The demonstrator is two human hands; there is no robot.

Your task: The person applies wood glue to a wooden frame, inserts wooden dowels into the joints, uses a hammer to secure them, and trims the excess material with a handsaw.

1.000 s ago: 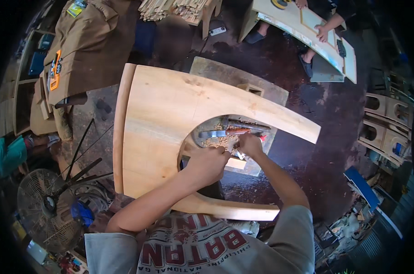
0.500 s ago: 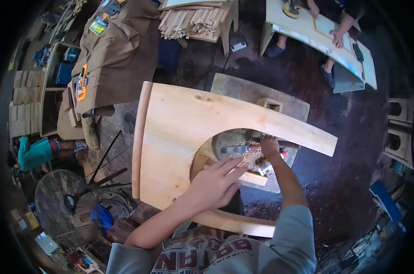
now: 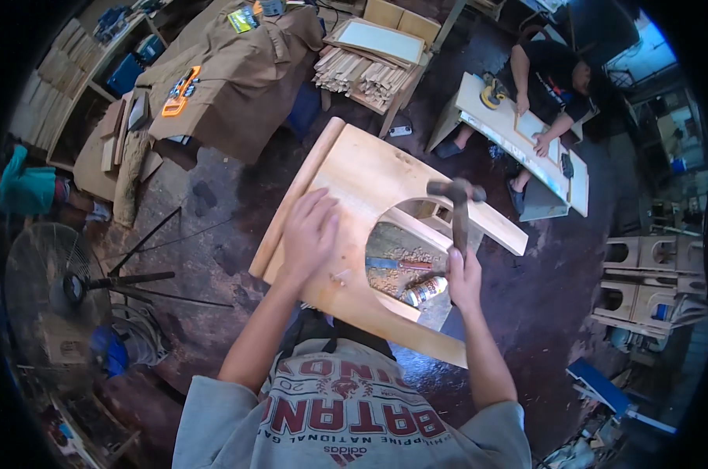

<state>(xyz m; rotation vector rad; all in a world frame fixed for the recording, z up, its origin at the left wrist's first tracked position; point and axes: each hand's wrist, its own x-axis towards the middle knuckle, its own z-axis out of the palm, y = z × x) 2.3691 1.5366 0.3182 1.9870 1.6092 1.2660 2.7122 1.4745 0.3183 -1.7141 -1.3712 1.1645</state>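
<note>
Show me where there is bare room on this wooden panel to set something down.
The wooden panel is bare above the left hand, toward its far corner. The curved cut-out is crowded: a bottle and tools lie there, beside the right hand holding the hammer.

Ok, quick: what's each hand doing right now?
Left hand: open, palm flat on the curved wooden panel.
Right hand: closed around the handle of a hammer, head raised.
</note>
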